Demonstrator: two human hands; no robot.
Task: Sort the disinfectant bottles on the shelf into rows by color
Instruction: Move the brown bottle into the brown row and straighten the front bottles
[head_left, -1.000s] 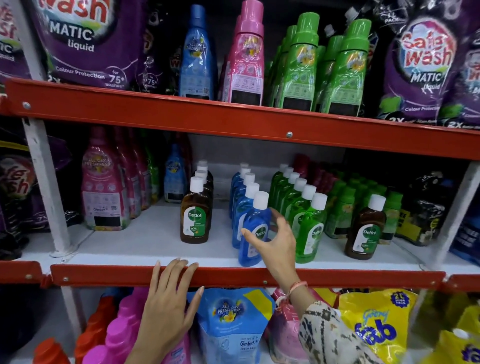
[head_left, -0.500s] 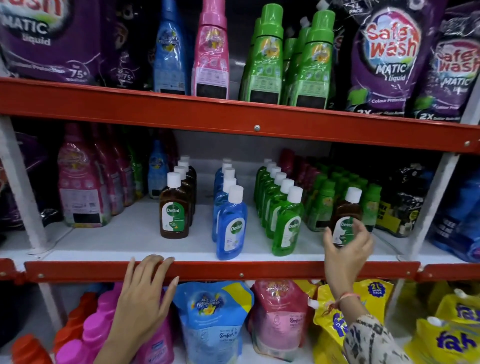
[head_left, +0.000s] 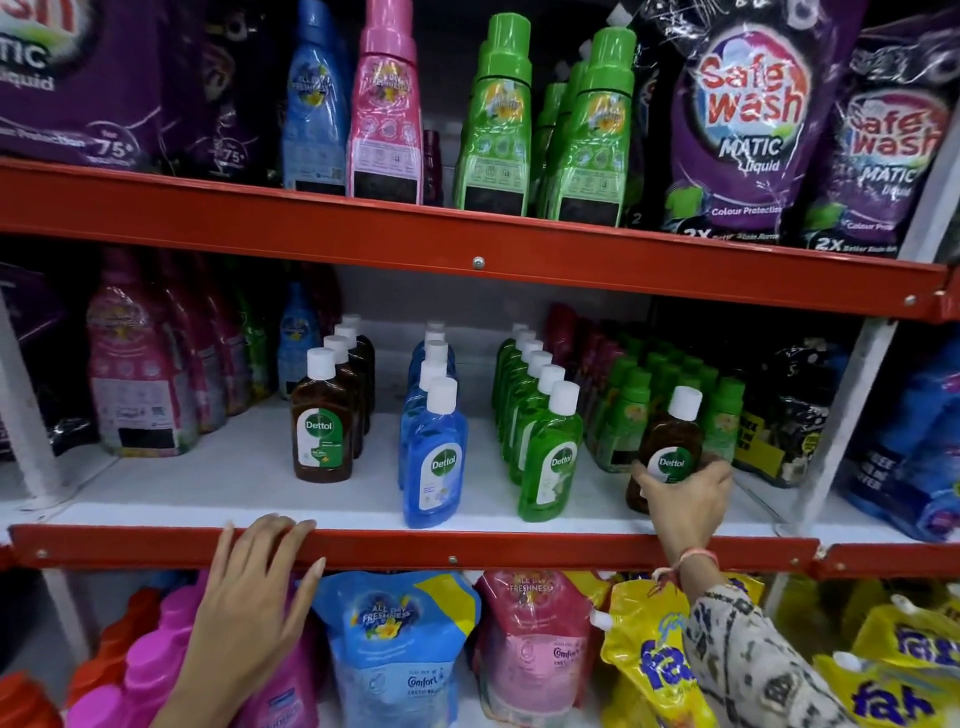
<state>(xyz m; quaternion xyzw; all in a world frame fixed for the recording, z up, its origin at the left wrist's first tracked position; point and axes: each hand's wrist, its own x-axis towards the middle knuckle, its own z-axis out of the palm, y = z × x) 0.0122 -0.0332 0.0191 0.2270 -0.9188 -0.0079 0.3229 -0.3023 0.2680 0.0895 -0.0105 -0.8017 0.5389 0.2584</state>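
**A:** What is on the middle shelf (head_left: 249, 483)?

**B:** Three rows of white-capped disinfectant bottles run front to back: a brown row (head_left: 323, 426) on the left, a blue row (head_left: 434, 457) in the middle, a green row (head_left: 550, 457) on the right. One stray brown bottle (head_left: 670, 441) stands apart, right of the green row, just in front of small green-capped bottles (head_left: 631, 410).

**B:** The right hand (head_left: 685, 501) is wrapped around the stray bottle's lower body, fingers across the label. The left hand (head_left: 260, 571) lies flat and loose on the red shelf edge (head_left: 467, 551), holding nothing.

**A:** How will that bottle handle?

**B:** It looks like rigid, smooth plastic, full of liquid, so probably light but a little slick. Gripping around the middle, as it is now, seems safest; the narrow neck gives less hold.

**A:** Where should it go?

**B:** Likely the brown row, well to the left.
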